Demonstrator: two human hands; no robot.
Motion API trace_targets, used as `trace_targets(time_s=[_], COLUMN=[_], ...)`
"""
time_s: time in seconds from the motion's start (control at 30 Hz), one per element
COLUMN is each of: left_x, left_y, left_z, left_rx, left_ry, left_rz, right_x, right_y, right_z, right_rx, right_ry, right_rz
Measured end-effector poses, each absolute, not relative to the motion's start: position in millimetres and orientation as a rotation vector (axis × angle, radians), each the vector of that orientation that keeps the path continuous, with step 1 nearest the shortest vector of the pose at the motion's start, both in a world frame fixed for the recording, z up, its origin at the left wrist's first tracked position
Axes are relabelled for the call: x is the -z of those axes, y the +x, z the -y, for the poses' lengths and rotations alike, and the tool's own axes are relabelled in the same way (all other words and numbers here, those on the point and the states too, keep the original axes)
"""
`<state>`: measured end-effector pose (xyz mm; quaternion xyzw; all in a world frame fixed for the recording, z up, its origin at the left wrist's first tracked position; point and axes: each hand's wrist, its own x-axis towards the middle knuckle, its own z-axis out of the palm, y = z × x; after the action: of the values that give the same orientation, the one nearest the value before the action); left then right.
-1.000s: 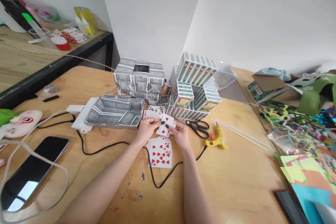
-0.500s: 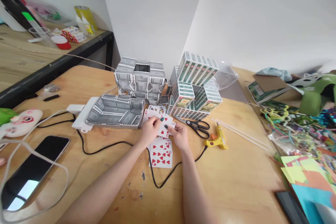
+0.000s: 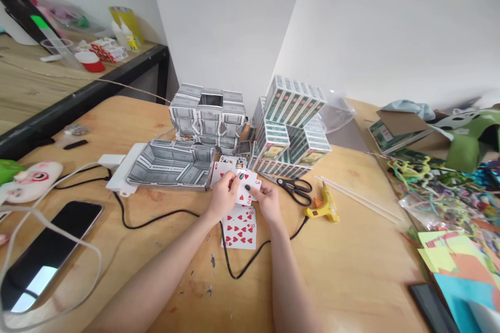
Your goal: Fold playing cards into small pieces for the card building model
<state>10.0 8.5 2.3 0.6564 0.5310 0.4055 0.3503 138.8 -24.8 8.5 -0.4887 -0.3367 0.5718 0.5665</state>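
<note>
Between my two hands are playing cards (image 3: 245, 195), hearts with a 2 and a 3 showing. My left hand (image 3: 225, 195) pinches their left side, thumb on the face. My right hand (image 3: 268, 202) grips the right edge, its thumb over the front. Just behind my left fingers an ace of hearts (image 3: 219, 170) is partly covered. Below the held cards, heart cards with an 8 and a 9 (image 3: 239, 234) lie overlapped on the table. More cards (image 3: 233, 161) with black suits lie beyond my hands.
An open tray made of cards (image 3: 172, 166) stands left, with a card-covered block structure (image 3: 209, 119) behind it. Stacked card boxes (image 3: 291, 130) rise at the right. Black scissors (image 3: 296, 190) and a yellow glue gun (image 3: 326, 205) lie nearby; its cord (image 3: 234, 273) loops below. A phone (image 3: 50, 250) lies left.
Hardly anything differs. Both hands stay in place on the cards, with a small shift of the cards and the left fingers.
</note>
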Motion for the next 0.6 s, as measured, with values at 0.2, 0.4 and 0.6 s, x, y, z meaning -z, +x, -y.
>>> trace_targets(time_s=[0.2,0.4,0.6], left_x=[2.4,-1.0,-5.3], left_y=[8.8,8.2,8.9], left_z=[-10.6,-4.8,-5.2], left_rx=[-1.047,-0.912,-0.892], left_ry=[1.573,1.622,1.743], left_rz=[-1.328,-1.152,-1.168], right_x=[-9.0,-7.6,-4.5], right_y=[139.4,148.0,151.3], right_z=[23.6,21.6,21.5], right_rx=[-1.277,-1.100,-1.105], right_ry=[-1.164,-1.238,-1.253], right_rz=[0.782,0.758,0.798])
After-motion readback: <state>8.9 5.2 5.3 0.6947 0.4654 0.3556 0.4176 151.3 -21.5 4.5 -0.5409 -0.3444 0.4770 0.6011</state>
